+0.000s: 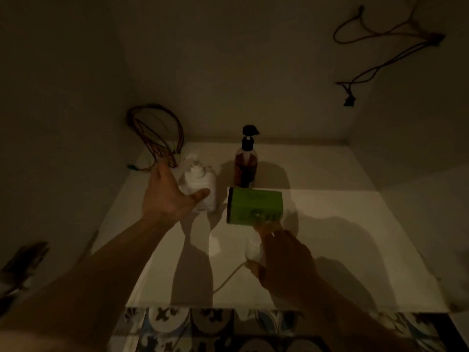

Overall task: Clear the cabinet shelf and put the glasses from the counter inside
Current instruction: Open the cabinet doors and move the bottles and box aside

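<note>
Dim shelf (330,224). Left hand (167,196) spread, closing round white pump bottle (200,186). Right hand (281,252) pinching green box (255,207), white wad in palm. Risks: box nudging brown pump bottle (245,166) just behind; overloaded right grip dropping box. Glasses not visible.

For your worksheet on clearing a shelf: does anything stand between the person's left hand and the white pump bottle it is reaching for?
Nothing visible does. The left hand is open right beside the white pump bottle, its thumb already across the front. The brown pump bottle and the green box stand off to the right, clear of that reach.
</note>
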Available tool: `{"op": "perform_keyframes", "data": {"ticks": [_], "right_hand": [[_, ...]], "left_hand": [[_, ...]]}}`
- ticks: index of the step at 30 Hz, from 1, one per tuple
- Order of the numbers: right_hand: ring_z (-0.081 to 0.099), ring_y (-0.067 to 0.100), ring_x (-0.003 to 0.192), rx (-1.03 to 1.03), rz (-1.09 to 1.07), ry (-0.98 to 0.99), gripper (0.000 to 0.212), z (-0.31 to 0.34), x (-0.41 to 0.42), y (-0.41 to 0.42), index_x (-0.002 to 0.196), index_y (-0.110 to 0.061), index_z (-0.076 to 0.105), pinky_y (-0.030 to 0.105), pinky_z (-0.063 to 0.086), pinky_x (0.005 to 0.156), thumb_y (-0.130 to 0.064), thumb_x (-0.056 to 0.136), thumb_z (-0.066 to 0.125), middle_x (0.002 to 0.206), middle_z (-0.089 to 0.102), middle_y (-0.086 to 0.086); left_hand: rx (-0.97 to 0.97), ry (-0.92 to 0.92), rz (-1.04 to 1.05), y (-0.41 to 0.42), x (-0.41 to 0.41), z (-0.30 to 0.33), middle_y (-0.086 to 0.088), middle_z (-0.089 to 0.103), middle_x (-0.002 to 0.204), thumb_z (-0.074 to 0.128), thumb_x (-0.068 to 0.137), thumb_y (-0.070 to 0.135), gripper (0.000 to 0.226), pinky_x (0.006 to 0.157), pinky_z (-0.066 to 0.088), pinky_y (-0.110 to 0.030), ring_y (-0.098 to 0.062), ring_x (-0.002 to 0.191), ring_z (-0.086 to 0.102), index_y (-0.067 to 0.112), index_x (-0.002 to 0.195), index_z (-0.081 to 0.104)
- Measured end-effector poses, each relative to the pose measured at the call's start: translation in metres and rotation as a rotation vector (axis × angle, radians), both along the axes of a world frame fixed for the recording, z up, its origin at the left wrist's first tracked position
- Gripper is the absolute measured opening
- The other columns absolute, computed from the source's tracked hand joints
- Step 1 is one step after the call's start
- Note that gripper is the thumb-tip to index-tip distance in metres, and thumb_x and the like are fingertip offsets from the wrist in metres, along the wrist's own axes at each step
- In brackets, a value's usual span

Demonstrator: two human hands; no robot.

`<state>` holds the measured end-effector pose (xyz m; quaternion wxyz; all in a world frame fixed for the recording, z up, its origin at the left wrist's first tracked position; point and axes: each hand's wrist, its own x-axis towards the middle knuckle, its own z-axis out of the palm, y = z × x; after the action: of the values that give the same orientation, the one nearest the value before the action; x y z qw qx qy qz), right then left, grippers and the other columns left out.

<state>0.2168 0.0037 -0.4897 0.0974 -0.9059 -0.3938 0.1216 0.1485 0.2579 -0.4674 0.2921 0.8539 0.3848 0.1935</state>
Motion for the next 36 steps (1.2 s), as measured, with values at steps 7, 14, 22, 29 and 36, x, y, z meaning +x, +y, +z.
{"op": "perform_keyframes", "data": {"ticks": [7, 14, 22, 29, 36], "right_hand": [[0.055, 0.014, 0.124, 0.053, -0.004, -0.007, 0.055, -0.008, 0.006, 0.004, 0.146, -0.030, 0.033, 0.031, 0.048, 0.100, -0.044, 0.098, 0.054, 0.141, 0.051, -0.010], [0.047, 0.011, 0.132, 0.047, 0.030, -0.089, 0.052, -0.001, 0.002, 0.013, 0.149, -0.039, 0.029, 0.025, 0.040, 0.104, -0.051, 0.100, 0.041, 0.151, 0.038, -0.017], [0.051, 0.011, 0.128, 0.079, 0.051, -0.117, 0.059, 0.001, -0.007, 0.036, 0.149, -0.043, 0.022, 0.026, 0.044, 0.099, -0.062, 0.096, 0.038, 0.148, 0.042, -0.013], [0.052, 0.008, 0.127, 0.135, 0.071, -0.104, 0.053, 0.001, -0.016, 0.059, 0.145, -0.039, 0.034, 0.022, 0.043, 0.101, -0.059, 0.096, 0.043, 0.141, 0.048, -0.016], [0.065, 0.015, 0.100, 0.229, 0.086, -0.046, 0.053, 0.009, -0.026, 0.077, 0.135, -0.033, 0.049, 0.029, 0.054, 0.081, -0.050, 0.087, 0.066, 0.111, 0.064, -0.009]], "left_hand": [[-0.082, -0.034, 0.051, -0.002, 0.047, -0.027, -0.013, 0.041, 0.147, 0.091, 0.060, 0.053, 0.110, 0.099, 0.043, -0.037, -0.033, 0.132, 0.048, 0.018, 0.149, 0.036], [-0.005, 0.043, 0.102, -0.004, 0.052, -0.025, -0.012, 0.046, 0.140, 0.085, 0.069, 0.049, 0.092, 0.096, 0.046, -0.040, -0.036, 0.125, 0.053, 0.026, 0.143, 0.037], [0.049, -0.123, 0.240, 0.083, -0.023, -0.021, -0.007, 0.061, 0.123, 0.083, 0.071, 0.035, 0.086, 0.093, 0.045, -0.030, -0.034, 0.117, 0.060, 0.019, 0.143, 0.038], [0.062, -0.038, 0.293, 0.124, -0.064, -0.031, -0.014, 0.058, 0.133, 0.086, 0.071, 0.037, 0.090, 0.099, 0.050, -0.050, -0.039, 0.118, 0.059, 0.019, 0.145, 0.037], [0.172, -0.124, 0.169, 0.130, -0.064, -0.044, -0.018, 0.040, 0.147, 0.084, 0.078, 0.037, 0.096, 0.105, 0.039, -0.041, -0.036, 0.132, 0.043, 0.010, 0.151, 0.028]]}}
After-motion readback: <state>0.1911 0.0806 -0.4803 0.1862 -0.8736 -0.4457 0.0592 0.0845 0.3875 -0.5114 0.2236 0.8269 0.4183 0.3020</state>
